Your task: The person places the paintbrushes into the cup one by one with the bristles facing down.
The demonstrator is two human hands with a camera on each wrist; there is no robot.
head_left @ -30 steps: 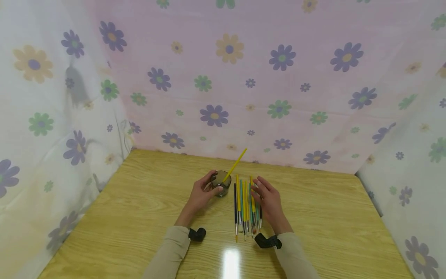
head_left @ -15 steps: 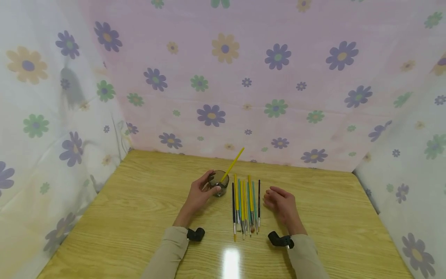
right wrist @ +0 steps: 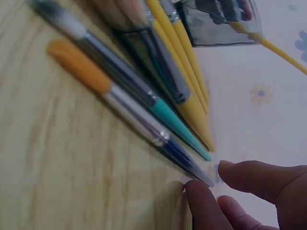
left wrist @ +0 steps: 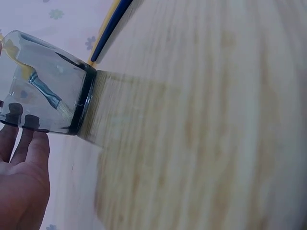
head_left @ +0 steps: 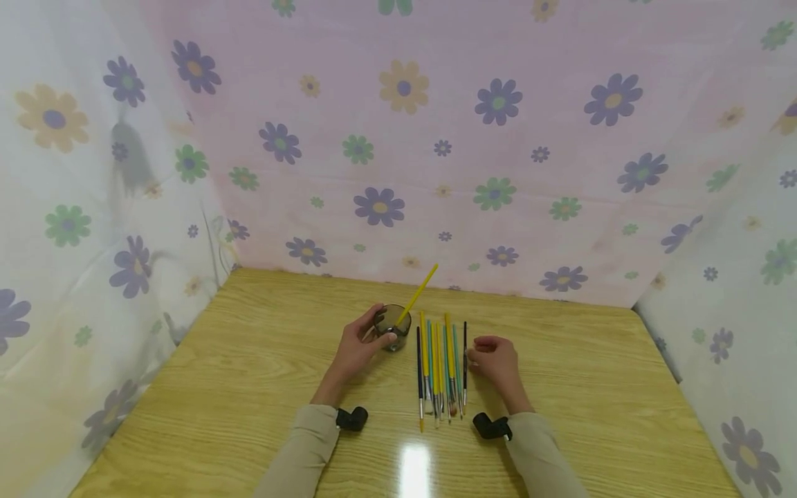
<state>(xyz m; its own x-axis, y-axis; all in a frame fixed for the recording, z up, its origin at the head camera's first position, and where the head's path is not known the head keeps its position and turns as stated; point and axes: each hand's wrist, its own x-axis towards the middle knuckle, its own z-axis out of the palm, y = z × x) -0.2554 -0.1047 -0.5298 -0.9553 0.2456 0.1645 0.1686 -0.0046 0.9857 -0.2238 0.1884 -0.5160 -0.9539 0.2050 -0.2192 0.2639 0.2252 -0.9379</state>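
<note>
The left hand grips the clear, dark-tinted cup on the counter, probably to steady it; a yellow brush leans inside, bristles down, likely to keep its handle free. The other brushes lie side by side to the cup's right, handles far and bristles near, perhaps for separate picking. The right hand has thumb and finger parted beside the rightmost dark brush; contact is unclear. No writing is legible.

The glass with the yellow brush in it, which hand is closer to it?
Left. The left hand holds the glass. The right hand is away from it, on the other side of the row of brushes.
</note>
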